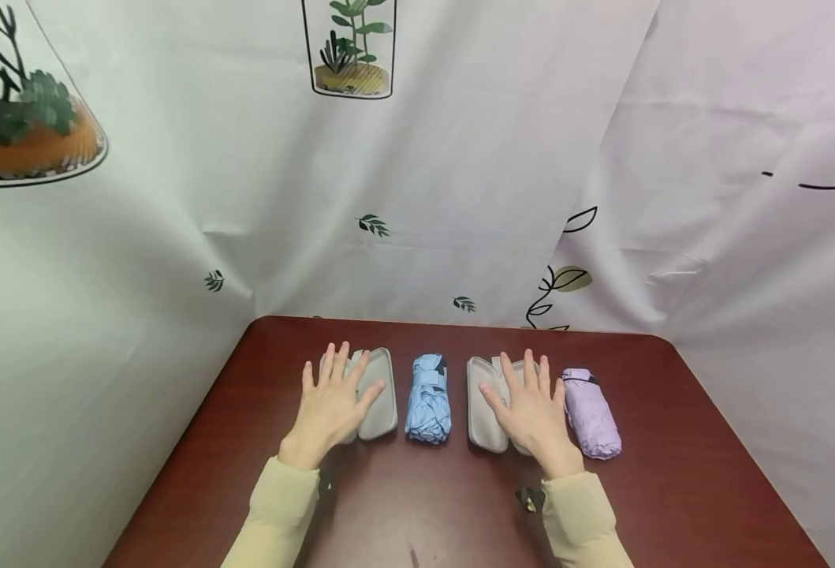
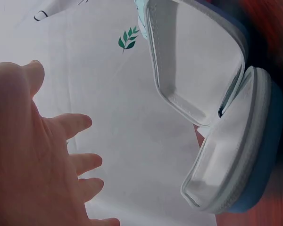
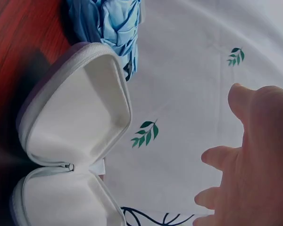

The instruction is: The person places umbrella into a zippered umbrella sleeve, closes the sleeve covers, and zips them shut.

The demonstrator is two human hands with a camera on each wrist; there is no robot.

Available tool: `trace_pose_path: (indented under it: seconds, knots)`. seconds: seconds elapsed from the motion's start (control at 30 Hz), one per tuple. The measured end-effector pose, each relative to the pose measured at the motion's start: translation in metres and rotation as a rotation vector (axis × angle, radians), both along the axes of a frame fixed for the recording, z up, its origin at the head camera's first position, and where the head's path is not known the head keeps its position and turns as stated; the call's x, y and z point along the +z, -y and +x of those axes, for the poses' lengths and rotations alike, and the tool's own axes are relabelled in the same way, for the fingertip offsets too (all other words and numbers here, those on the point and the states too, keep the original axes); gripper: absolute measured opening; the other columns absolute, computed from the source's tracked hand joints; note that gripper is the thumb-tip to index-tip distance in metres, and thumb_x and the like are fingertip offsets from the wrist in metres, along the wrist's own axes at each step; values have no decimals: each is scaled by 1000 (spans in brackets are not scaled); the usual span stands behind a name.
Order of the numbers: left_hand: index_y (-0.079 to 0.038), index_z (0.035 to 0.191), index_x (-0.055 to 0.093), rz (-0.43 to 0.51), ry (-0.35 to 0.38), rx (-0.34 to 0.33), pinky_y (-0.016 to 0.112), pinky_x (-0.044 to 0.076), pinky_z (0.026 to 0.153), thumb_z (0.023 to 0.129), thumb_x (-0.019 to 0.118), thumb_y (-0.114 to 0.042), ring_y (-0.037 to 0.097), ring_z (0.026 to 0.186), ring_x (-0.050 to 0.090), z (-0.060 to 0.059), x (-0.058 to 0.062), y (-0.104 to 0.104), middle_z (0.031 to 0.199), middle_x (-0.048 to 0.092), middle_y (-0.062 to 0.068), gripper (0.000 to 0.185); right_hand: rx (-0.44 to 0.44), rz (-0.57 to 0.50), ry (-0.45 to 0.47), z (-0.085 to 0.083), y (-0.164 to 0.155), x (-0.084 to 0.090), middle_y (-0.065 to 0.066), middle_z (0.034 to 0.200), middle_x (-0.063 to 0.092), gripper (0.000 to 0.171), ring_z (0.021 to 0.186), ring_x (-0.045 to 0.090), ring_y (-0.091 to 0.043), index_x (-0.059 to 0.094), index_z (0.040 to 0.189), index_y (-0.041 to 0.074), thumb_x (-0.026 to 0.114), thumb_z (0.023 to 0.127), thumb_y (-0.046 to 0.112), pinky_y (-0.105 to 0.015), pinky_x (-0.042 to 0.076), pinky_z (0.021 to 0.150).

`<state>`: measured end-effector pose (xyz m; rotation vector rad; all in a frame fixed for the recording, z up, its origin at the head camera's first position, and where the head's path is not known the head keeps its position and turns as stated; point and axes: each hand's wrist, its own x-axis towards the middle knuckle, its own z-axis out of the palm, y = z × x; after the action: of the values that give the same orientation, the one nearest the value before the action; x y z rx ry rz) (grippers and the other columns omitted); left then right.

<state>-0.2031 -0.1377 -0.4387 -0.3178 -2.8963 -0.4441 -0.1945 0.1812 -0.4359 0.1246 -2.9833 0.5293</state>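
Here the left hand (image 1: 329, 406) lies flat over an open grey case (image 1: 378, 393) on the dark red bench (image 1: 672, 473), its fingers (image 1: 340, 363) straight and spread apart, holding nothing. The right hand (image 1: 534, 410) lies the same way over a second open case (image 1: 483, 404), fingers (image 1: 527, 369) straight and slightly apart, gripping nothing. In the wrist views each case (image 2: 212, 117) stands hinged open with a pale lining, and the case (image 3: 70, 155) by the right hand shows both halves empty.

Between the two cases lies a folded light blue umbrella (image 1: 428, 397), just beside the left case's open half and near the right one. A folded lilac umbrella (image 1: 590, 412) lies just to the right of the right hand, close against its little finger. A white curtain (image 1: 460, 197) printed with leaves and potted plants hangs behind and to both sides of the bench. Cream sleeves (image 1: 278, 513) cover both forearms.
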Motion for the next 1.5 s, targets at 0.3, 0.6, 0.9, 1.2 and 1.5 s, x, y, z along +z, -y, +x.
trace_pose_path:
  seconds: [0.3, 0.6, 0.9, 1.2, 1.5]
  knots:
    - [-17, 152, 36, 11, 19, 1, 66, 5, 109, 96, 36, -64, 38, 146, 8, -3, -1, 6, 159, 20, 18, 73, 16, -11, -28, -1, 8, 1, -24, 158, 15, 78, 145, 2, -46, 32, 154, 16, 36, 95, 67, -70, 6, 106]
    - [-16, 153, 34, 67, 55, 11, 67, 5, 109, 97, 35, -64, 39, 146, 6, -5, -1, 16, 158, 19, 20, 74, 27, -50, -30, -1, 21, -1, -24, 158, 18, 73, 144, 5, -46, 34, 152, 16, 42, 96, 61, -69, 10, 106]
    - [-15, 153, 34, 108, 90, 46, 67, 12, 107, 97, 31, -65, 40, 146, 7, -9, 0, 28, 158, 18, 21, 74, 59, -73, 10, -3, 43, 0, -24, 158, 17, 71, 146, 3, -42, 34, 152, 15, 46, 97, 58, -67, 9, 109]
    - [-12, 153, 33, 179, 140, 64, 66, 13, 107, 99, 27, -63, 41, 146, 5, -10, -5, 38, 158, 19, 22, 74, 93, -114, -27, -5, 67, -10, -25, 155, 24, 68, 145, 6, -43, 37, 151, 13, 48, 98, 52, -65, 14, 109]
    - [-10, 151, 35, 270, 167, 111, 69, 22, 103, 101, 25, -60, 44, 142, 19, -15, -18, 51, 154, 27, 23, 72, 152, -237, -25, -12, 92, -21, -31, 152, 27, 65, 142, 13, -49, 40, 148, 6, 56, 97, 42, -61, 20, 109]
